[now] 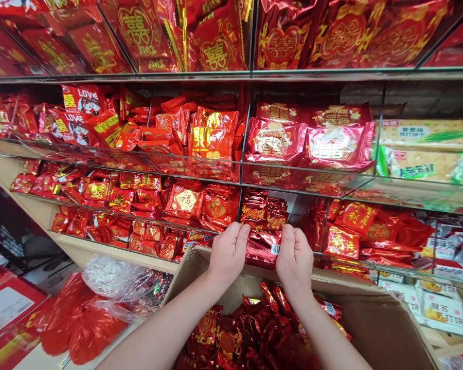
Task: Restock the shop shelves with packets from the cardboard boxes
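Red foil snack packets (pixel 260 251), one showing a small white barcode, are gripped between my two hands at the front of a shelf compartment. My left hand (pixel 228 254) is closed at their left side, thumb on top. On the right side my right hand (pixel 294 259) is closed in the same way. How many packets I hold is hidden. Just behind them, similar dark red packets (pixel 254 211) with gold print stand in the compartment. Below my wrists an open cardboard box (pixel 374 308) contains many loose red packets (pixel 227 334).
Clear dividers split the shelves into compartments of red packets; double-happiness packets (pixel 273 137) sit above my hands. Green-and-cream cracker packs (pixel 424 134) lie at the right, white packs (pixel 440 303) lower down. Red plastic bags (pixel 94 329) lie at lower left beside a red carton (pixel 7 308).
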Demonstrator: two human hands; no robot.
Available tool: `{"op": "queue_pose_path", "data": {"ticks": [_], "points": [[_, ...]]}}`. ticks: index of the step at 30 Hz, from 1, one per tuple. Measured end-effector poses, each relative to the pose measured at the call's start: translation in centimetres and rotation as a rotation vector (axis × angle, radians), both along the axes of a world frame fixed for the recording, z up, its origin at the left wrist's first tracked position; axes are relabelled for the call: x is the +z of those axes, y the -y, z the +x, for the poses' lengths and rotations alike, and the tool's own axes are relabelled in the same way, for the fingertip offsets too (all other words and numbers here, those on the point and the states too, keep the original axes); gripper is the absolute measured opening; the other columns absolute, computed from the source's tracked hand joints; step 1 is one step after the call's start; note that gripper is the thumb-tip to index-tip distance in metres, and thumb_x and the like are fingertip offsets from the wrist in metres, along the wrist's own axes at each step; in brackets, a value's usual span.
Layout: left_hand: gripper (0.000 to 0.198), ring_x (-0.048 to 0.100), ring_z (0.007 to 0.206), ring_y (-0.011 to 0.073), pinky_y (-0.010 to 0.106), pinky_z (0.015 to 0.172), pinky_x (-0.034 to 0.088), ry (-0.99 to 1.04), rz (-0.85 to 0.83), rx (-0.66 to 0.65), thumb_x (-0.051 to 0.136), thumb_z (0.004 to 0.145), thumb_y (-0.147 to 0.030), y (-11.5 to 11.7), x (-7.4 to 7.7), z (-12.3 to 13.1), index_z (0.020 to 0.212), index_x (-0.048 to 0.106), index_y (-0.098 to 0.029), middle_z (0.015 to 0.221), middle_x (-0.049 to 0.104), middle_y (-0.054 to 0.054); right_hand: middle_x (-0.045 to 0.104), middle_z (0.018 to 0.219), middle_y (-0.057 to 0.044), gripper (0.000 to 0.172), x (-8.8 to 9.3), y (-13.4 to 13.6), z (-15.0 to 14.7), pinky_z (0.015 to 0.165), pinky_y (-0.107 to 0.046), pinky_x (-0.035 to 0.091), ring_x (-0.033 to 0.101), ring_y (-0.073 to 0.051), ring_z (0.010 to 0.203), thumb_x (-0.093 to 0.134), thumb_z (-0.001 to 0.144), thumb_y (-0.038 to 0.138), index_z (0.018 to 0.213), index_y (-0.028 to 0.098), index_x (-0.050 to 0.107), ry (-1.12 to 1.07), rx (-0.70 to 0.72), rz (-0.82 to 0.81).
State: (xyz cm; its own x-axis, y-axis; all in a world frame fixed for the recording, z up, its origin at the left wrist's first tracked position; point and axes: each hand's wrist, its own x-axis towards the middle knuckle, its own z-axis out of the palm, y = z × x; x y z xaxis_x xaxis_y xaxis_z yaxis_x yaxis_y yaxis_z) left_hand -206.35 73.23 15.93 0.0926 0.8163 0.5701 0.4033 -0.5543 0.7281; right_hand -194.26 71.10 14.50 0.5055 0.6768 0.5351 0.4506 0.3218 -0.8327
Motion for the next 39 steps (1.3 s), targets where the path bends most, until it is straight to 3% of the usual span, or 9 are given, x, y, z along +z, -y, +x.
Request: {"op": "queue_pose_path", "data": {"ticks": [9, 14, 18, 21, 27, 30, 33, 35, 39], "points": [[0.038, 0.029, 0.050, 0.0077, 0.020, 0.048, 0.026, 0.102, -0.031, -0.080, 0.036, 0.084, -0.041, -0.5, -0.2, 0.3, 0.054, 0.032, -0.018, 0.051, 0.027, -0.005, 0.029, 0.054, 0.006, 0.034, -0.1, 0.1, 0.0, 0.047, -0.020, 0.026, 0.029, -0.007, 0.049, 0.033, 0.087, 0.038, 0.059, 0.019, 0.029, -0.015, -0.058, 0.087], [0.046, 0.039, 0.043, 0.0087, 0.021, 0.043, 0.034, 0.248, -0.329, -0.131, 0.034, 0.079, -0.057, -0.8, 0.4, 0.2, 0.056, 0.040, -0.018, 0.046, 0.036, -0.005, 0.042, 0.051, 0.003, 0.028, 0.4, 0.0, 1.0, 0.047, -0.022, 0.031, 0.039, -0.009, 0.046, 0.035, 0.086, 0.035, 0.064, 0.019, 0.041, 0.216, -0.209, 0.232], [0.052, 0.055, 0.053, 0.0136, 0.026, 0.047, 0.044, 0.430, -0.756, -0.506, 0.029, 0.076, -0.064, -0.4, 2.1, -0.2, 0.087, 0.052, -0.019, 0.072, 0.059, 0.004, 0.059, 0.064, -0.003, 0.022, 1.7, 0.0, 3.0, 0.057, -0.025, 0.041, 0.053, -0.012, 0.059, 0.040, 0.084, 0.032, 0.069, 0.020, 0.052, 0.724, 0.046, 0.465], [0.036, 0.057, 0.079, 0.0152, 0.027, 0.064, 0.047, 0.489, -0.803, -0.601, 0.053, 0.073, -0.048, 0.0, 2.5, -0.4, 0.096, 0.052, -0.019, 0.098, 0.058, 0.008, 0.061, 0.067, -0.002, 0.012, 2.4, 0.6, 4.0, 0.059, -0.026, 0.043, 0.054, -0.012, 0.062, 0.045, 0.081, 0.023, 0.073, 0.021, 0.054, 0.876, 0.278, 0.554], [0.029, 0.052, 0.094, 0.0122, 0.028, 0.087, 0.039, 0.589, -0.415, -0.471, 0.066, 0.064, -0.023, -0.3, 1.1, 0.2, 0.089, 0.053, -0.017, 0.098, 0.056, 0.003, 0.051, 0.117, -0.010, 0.023, 1.1, 2.1, 3.2, 0.084, -0.040, 0.041, 0.050, -0.019, 0.103, 0.048, 0.079, 0.034, 0.098, 0.021, 0.053, 0.157, 0.327, 0.106], [0.027, 0.052, 0.094, 0.0132, 0.030, 0.088, 0.039, 0.561, -0.353, -0.467, 0.065, 0.064, -0.020, -0.2, 0.8, 0.7, 0.087, 0.052, -0.016, 0.093, 0.056, 0.003, 0.057, 0.108, -0.011, 0.051, 0.8, 2.2, 2.7, 0.077, -0.036, 0.047, 0.057, -0.018, 0.092, 0.060, 0.069, 0.039, 0.112, 0.020, 0.043, -0.268, 0.519, -0.195], [0.027, 0.053, 0.089, 0.0134, 0.030, 0.083, 0.042, 0.523, -0.311, -0.420, 0.062, 0.066, -0.020, -0.5, 0.7, 0.9, 0.090, 0.051, -0.015, 0.094, 0.055, 0.005, 0.063, 0.091, -0.008, 0.047, 1.3, 1.7, 3.3, 0.074, -0.033, 0.047, 0.060, -0.017, 0.082, 0.065, 0.064, 0.038, 0.103, 0.017, 0.048, -0.375, 0.686, -0.326], [0.027, 0.054, 0.084, 0.0130, 0.028, 0.077, 0.043, 0.477, -0.268, -0.324, 0.059, 0.067, -0.020, -1.0, 0.6, 0.7, 0.092, 0.050, -0.016, 0.093, 0.056, 0.006, 0.063, 0.087, -0.006, 0.038, 1.6, 0.9, 4.7, 0.072, -0.031, 0.046, 0.059, -0.016, 0.078, 0.064, 0.064, 0.037, 0.093, 0.016, 0.050, -0.355, 0.574, -0.297], [0.018, 0.053, 0.070, 0.0112, 0.025, 0.065, 0.044, 0.323, -0.235, -0.179, 0.055, 0.070, -0.021, -2.2, 0.1, 0.1, 0.087, 0.054, -0.015, 0.084, 0.059, 0.004, 0.056, 0.066, 0.000, 0.030, 1.4, -2.8, 8.3, 0.054, -0.027, 0.041, 0.052, -0.014, 0.060, 0.064, 0.060, 0.033, 0.080, 0.017, 0.048, -0.086, 0.049, -0.296]]}}
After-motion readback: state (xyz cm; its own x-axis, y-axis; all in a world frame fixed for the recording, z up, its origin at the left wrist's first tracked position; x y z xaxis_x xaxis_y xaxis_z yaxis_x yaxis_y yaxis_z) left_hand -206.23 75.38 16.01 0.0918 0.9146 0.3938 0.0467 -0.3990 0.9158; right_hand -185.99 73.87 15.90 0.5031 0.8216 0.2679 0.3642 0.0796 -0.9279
